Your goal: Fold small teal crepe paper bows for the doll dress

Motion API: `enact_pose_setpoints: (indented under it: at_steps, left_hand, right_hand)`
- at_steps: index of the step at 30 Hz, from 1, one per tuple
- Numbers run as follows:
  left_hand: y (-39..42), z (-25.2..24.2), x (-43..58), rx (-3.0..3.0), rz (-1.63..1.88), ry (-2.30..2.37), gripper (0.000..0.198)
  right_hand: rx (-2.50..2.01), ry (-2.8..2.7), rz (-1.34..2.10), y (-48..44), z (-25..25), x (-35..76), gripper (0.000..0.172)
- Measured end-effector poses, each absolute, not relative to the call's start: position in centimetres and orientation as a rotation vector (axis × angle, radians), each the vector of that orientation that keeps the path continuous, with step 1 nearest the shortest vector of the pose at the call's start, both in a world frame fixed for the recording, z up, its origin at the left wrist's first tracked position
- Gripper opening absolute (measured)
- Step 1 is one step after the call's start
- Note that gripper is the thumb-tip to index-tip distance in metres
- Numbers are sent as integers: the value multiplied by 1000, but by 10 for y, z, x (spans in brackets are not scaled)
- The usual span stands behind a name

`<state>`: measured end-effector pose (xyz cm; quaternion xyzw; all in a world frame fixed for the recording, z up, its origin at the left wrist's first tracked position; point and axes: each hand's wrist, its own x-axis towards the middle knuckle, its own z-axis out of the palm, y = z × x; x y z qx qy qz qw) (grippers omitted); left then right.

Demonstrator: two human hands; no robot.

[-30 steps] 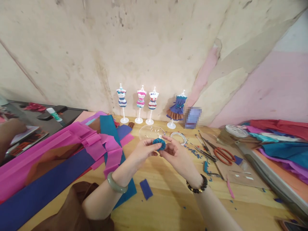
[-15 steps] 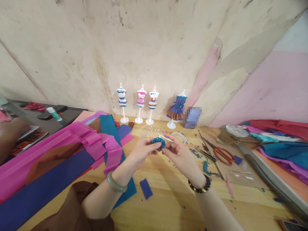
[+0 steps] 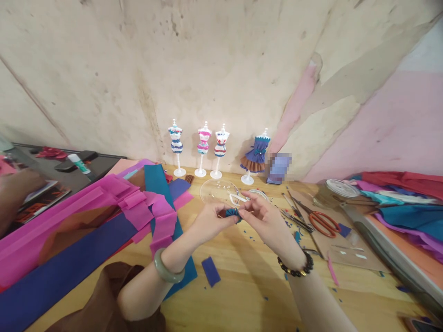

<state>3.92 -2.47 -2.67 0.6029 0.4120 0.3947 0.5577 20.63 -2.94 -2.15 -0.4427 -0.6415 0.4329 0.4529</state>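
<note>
My left hand (image 3: 215, 219) pinches a small teal piece of gathered crepe paper (image 3: 231, 212) between thumb and fingers. On its other side, my right hand (image 3: 260, 216) grips the edge of that same piece with thumb and fingertips. A thin white strip (image 3: 238, 198), bent at one end, sticks out from the right hand's fingers. Fingers cover much of the teal piece. Just beyond the hands lies a clear round dish (image 3: 204, 186) with small pale beads.
Three white mini dress forms (image 3: 200, 172) and one in a blue-brown dress (image 3: 258, 154) stand along the wall. Crepe paper (image 3: 86, 207) covers the left side. Orange-handled scissors (image 3: 323, 223) and pliers (image 3: 296, 220) lie right. Another person's hand (image 3: 20, 189) shows far left.
The teal piece has tilted from showing its round pleated face to a narrower edge view. My right hand has shifted slightly right, and the white strip now shows a bend.
</note>
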Motion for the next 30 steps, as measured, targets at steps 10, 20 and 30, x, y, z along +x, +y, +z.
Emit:
enact_pose_setpoints:
  at_steps: [10,20,30]
  left_hand:
    - [-24,-21,33,1420,790,915,19]
    - [-23,-18,28,1499,670,957,18]
    - [-23,-23,25,1547,628,938,17]
  right_hand:
    - [-1040,-1681,1006,-34,-11,216,50]
    - [-1037,-1931,875,-38,-10,217,60]
    - [-1066,-2024,828,-37,-11,219,58]
